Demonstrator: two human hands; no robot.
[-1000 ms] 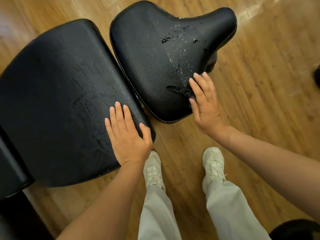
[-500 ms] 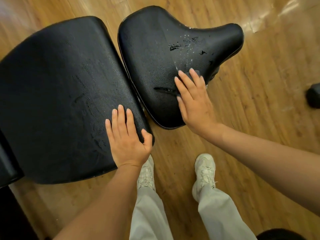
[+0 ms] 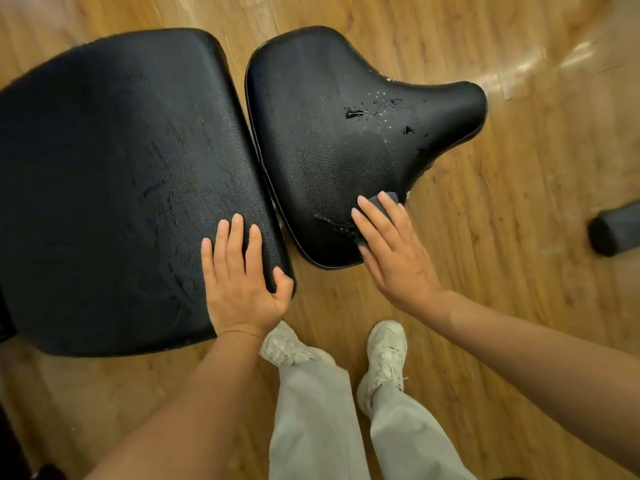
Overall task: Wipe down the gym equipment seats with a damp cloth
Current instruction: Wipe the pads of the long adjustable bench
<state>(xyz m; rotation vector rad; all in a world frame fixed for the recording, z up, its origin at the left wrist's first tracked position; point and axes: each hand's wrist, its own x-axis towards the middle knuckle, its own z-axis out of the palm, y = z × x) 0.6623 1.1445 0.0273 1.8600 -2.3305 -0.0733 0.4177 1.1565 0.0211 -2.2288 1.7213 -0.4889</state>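
Seats fill the upper half of what we see from the head camera: a broad black pad (image 3: 114,181) on the left and a saddle-shaped black seat (image 3: 332,140) just beside it on the right, a narrow gap between the two. Both stand above a wooden floor (image 3: 519,237). We see beads and small pools of water (image 3: 355,113) on the saddle-shaped seat toward its narrow end, which points to the right.

Our right hand (image 3: 391,251) lies flat at the near right edge of that seat, fingers straight and close together, pressing a dark cloth (image 3: 377,202) against the surface. Only small parts of the cloth show, past the fingertips and beside the forefinger; the rest is hidden beneath the hand. A wet streak runs across the seat to the left of the fingers.

Our left hand (image 3: 242,275) rests palm down on the near right corner of the broad pad, fingers straight and slightly spread, thumb lying along the pad's edge. It holds nothing.

Below the hands we see both legs in pale trousers (image 3: 311,410) and two light-coloured shoes (image 3: 386,348) on the floor. At the far right edge a dark cylindrical thing (image 3: 613,230) lies on the floor, well apart from the seats; we cannot tell what it is.
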